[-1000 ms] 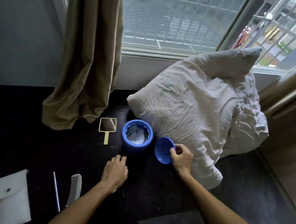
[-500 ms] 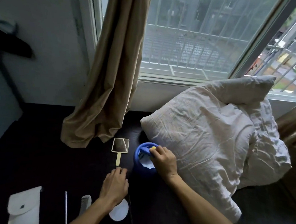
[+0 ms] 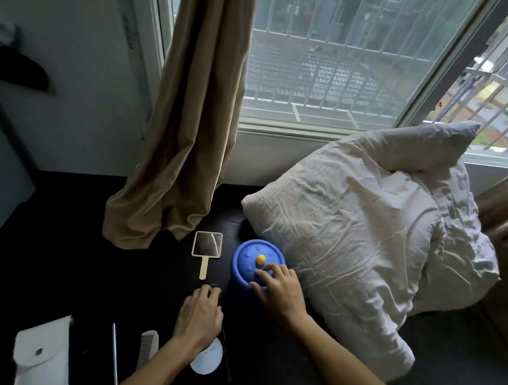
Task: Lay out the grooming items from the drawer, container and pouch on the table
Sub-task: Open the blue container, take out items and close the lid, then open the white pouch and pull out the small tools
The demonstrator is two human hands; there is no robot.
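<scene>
Lying at far left, bottom corner: white pouch (image 3: 42, 355), flap shut with a dark snap, flat on the dark worktop (image 3: 62, 254).
Pin: thin metal rod (image 3: 114, 354), just right of the pouch, running toward and away from the viewer.
Comb: pale, small-toothed comb (image 3: 146, 345), just beside the rod, apart from it.
Curtain: tan cloth (image 3: 188, 127) hanging from above, hem bunched on the worktop behind the mirror.
Mirror: square hand mirror (image 3: 207, 244) with a cream frame and handle, lying flat, handle pointing toward the viewer, left of the blue tub.
Left hand: left hand (image 3: 200, 318) palm down on the worktop, fingers loosely curled, grip released and holding nothing; fingertips near the mirror handle, not touching it.
Pad: round white disc (image 3: 208, 357) flat on the worktop, partly covered by the left wrist.
Tub: blue round container (image 3: 240, 281) between mirror and pillow, touching the pillow's lower edge.
Lid: blue dimpled lid (image 3: 251, 256) with a yellow knob, seated on the tub.
Right hand: right hand (image 3: 280, 289) resting on the near right rim of the lid, fingers spread over it, thumb at the tub's edge; grip pressing on the lid, not clenched.
Pillow: big crumpled white pillow (image 3: 364, 236) leaning against the window sill, filling the right side.
</scene>
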